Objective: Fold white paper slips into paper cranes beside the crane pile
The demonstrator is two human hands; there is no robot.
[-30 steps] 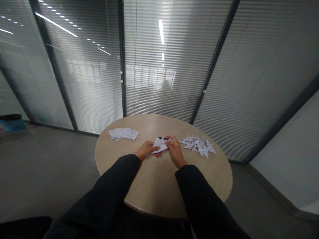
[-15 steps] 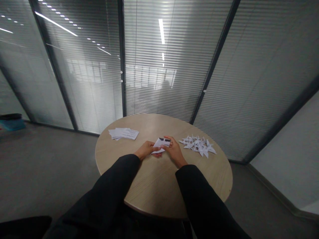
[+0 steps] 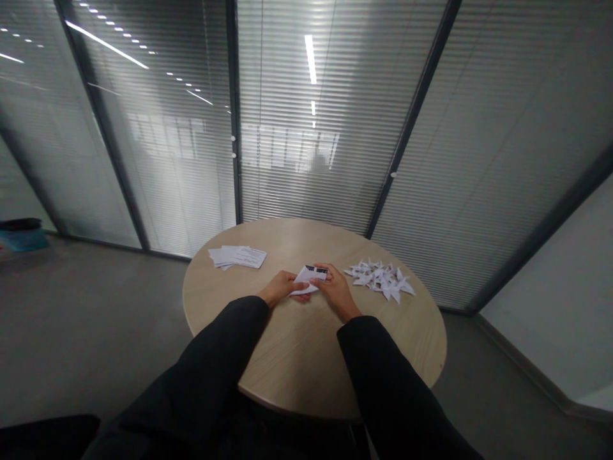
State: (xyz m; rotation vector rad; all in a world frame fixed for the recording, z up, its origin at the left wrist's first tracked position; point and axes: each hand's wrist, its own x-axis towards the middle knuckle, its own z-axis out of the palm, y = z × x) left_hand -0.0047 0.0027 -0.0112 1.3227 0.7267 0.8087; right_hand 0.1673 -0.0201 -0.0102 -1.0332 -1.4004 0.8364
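Observation:
Between my hands is a folded sheet of paper, white with a dark printed strip along its far edge. My left hand grips its left side, thumb on top and fingers underneath. My right hand pinches the right side, its thumb pressing on the face of the paper and the fingers curled round the far edge. Some fingertips are hidden behind the sheet. Right of my right hand lies a pile of folded white paper pieces with pointed tips. Off to the left, flat printed paper sheets overlap in a loose stack.
The round wooden table stands close to a glass partition with blinds. A blue bin with a dark rim sits on the floor at the far left. On the right is a pale wall.
Both hands keep their hold on the folded paper in almost the same place. My right thumb has shifted very slightly on it; the pile and the stack are unmoved.

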